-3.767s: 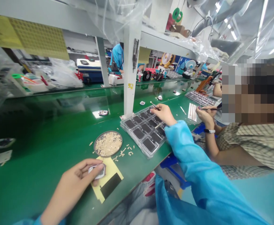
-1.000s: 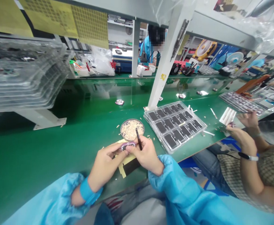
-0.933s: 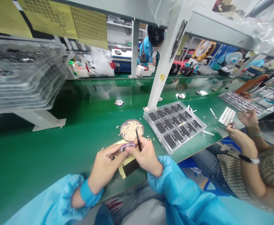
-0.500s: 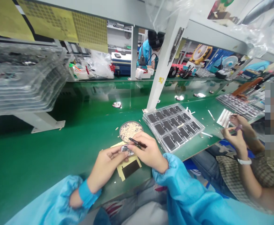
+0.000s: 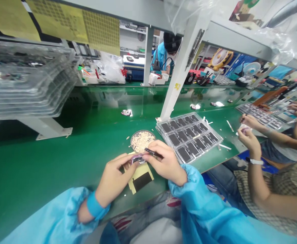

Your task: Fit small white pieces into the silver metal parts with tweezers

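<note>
My left hand [image 5: 116,178] is closed on a small electronic device [image 5: 138,158] with a purple edge and exposed inner parts. Between the fingers of my right hand [image 5: 165,162] are black tweezers [image 5: 153,152]; its fingertips also touch the device's right end. Below both hands lies a yellow sheet [image 5: 143,171] with a black rectangle on it. Just beyond my hands stands a round dish [image 5: 132,144] filled with tiny pale and dark bits. The tips of the tweezers are too small to make out.
Stacked clear trays [image 5: 201,156] of dark screens lie to the right, by a slanted white post [image 5: 175,81]. More clear trays [image 5: 28,91] rise at left on a raised stand. A co-worker's hands [image 5: 251,135] work at far right. Similar devices [image 5: 126,112] lie along the green bench.
The device has tilted in my left hand, so its purple edge shows. My right hand and the tweezers have shifted slightly right. The co-worker's hands have moved up and left.
</note>
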A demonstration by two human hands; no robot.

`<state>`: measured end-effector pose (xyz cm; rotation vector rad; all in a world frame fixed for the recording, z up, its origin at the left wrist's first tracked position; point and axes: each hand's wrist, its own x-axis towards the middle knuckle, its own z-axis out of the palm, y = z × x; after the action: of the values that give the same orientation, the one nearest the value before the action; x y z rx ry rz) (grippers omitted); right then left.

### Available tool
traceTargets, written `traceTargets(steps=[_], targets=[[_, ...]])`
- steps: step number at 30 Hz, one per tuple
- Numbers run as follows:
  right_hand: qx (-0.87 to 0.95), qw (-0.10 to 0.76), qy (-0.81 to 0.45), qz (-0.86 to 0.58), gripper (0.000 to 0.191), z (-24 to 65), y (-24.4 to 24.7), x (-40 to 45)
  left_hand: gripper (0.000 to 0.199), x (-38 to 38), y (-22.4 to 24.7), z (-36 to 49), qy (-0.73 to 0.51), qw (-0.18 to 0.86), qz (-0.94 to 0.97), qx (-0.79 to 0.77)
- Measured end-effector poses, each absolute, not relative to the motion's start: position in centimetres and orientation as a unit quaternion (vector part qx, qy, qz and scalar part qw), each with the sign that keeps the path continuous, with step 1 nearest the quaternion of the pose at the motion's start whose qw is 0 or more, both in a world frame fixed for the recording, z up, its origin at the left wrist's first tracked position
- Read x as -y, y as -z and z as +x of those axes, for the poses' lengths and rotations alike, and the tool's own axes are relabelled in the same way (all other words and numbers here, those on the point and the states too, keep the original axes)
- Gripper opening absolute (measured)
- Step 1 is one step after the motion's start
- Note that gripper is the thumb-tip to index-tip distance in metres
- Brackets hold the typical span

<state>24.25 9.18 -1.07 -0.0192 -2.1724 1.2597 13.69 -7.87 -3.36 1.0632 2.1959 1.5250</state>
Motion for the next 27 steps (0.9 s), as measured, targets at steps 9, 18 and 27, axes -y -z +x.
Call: traceTargets(steps=[9, 18, 27], targets=[[0.877, 0.261, -0.403, 0.006, 0.018, 24.2, 2.1, -9.3, 0.023, 7.7, 3.2, 13.5, -0.477, 0.128, 0.398, -0.773], [0.887, 0.232, -0.399, -0.003, 0.011, 22.9, 2.6, -10.4, 0.022, 8.0, 4.5, 12.4, -0.441, 0.115, 0.417, -0.786], [0.852, 0.288, -0.419, -0.121, 0.017, 24.6, 2.6, -10.8, 0.034, 8.2, 4.7, 6.7, -0.426, 0.069, 0.332, -0.839]])
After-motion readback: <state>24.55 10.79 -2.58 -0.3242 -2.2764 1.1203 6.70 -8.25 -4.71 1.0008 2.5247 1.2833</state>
